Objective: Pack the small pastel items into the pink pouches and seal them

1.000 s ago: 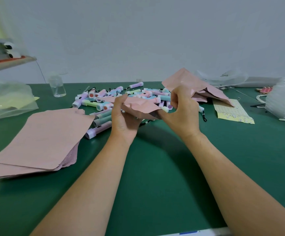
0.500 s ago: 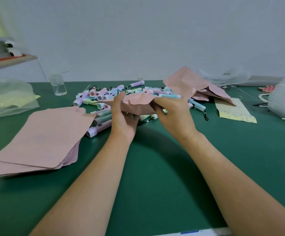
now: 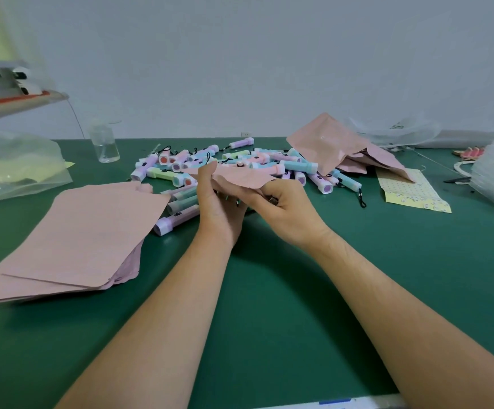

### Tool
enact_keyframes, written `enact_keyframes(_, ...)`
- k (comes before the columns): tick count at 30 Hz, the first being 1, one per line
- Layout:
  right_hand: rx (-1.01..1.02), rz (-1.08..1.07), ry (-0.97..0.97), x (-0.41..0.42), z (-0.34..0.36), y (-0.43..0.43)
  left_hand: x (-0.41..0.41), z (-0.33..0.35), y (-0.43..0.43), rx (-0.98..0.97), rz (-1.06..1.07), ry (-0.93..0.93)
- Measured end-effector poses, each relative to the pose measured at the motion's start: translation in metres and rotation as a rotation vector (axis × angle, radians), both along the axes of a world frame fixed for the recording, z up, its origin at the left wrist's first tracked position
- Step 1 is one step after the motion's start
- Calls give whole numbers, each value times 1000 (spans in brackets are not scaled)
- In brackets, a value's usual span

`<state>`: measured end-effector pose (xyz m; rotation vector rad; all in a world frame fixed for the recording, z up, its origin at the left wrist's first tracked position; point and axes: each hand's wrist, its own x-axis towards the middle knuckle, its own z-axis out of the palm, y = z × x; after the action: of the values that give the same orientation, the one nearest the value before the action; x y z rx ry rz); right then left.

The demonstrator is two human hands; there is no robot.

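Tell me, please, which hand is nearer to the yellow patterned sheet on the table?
The right. The right hand is left of the yellow patterned sheet, not touching it; the left hand is farther left, beyond the right. Both grip one pink pouch.

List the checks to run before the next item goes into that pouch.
1. Pouch held: ok, left hand and right hand both grip the pink pouch.
2. Pouch mouth open: cannot tell, its edge is crumpled.
3. Free hand for picking: not ok, both are occupied.
4. Items at hand: ok, pile of pastel mini flashlights lies just behind the hands.
5. Spare pouches: ok, stack of pink pouches lies left on the green table.
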<state>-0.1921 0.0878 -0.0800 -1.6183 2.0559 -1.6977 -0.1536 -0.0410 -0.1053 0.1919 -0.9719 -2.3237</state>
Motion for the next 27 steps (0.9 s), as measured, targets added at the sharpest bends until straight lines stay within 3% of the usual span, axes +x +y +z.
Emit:
enact_keyframes(6, 7, 72, 41, 3, 0, 2, 2, -1, 1, -45, -21, 22)
enact_keyframes(10, 58, 202, 15, 2, 6, 10, 5, 2, 0, 71, -99, 71)
enact_keyframes(14, 175, 60, -14, -9, -1, 5, 3, -1, -2, 140, -166, 125)
enact_keyframes(17, 302, 28, 97, -12, -4, 2, 1, -3, -2, 124, -121, 95)
enact_keyframes(21, 299, -24, 267, -5, 0, 2, 0, -5, 1, 135, -91, 79)
enact_keyframes(27, 532, -14, 361, -13, -5, -2, 1, -3, 5, 171, -72, 61)
